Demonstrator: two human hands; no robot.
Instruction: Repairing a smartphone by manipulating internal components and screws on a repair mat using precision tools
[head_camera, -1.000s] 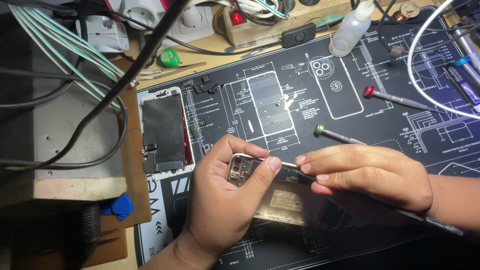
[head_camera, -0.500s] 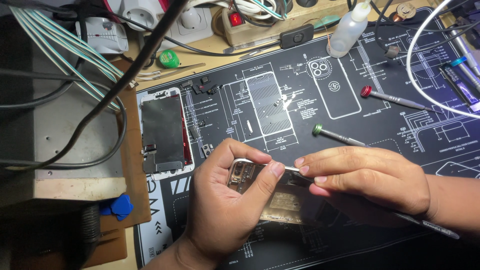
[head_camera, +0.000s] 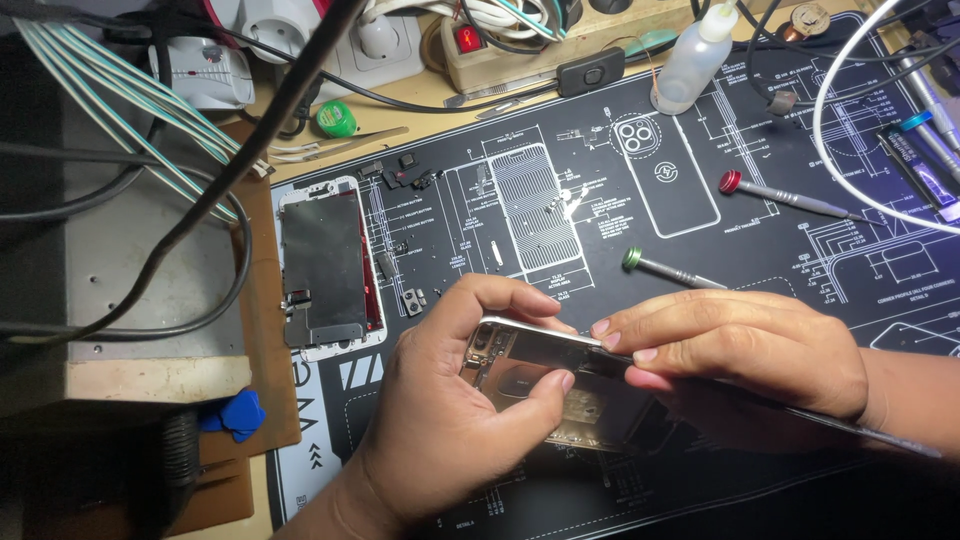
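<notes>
My left hand (head_camera: 450, 410) grips an opened phone body (head_camera: 540, 385) by its upper edge, tilted above the black repair mat (head_camera: 560, 180). The thumb presses on the phone's shiny inner side. My right hand (head_camera: 740, 350) pinches a thin metal tool (head_camera: 860, 430) whose tip reaches the phone's top edge, next to my left fingertips. The tool's long shaft runs out to the lower right under my right wrist.
A detached phone screen (head_camera: 325, 265) lies face down at the mat's left. Small parts (head_camera: 405, 175) sit near it. Two screwdrivers, green-capped (head_camera: 665, 268) and red-capped (head_camera: 790, 198), lie on the mat. A white bottle (head_camera: 695, 55), power strip (head_camera: 520, 40), cables and blue picks (head_camera: 235, 415) surround it.
Both hands have shifted slightly lower and the phone is tilted a little more. The tool tip stays at the phone's top edge.
</notes>
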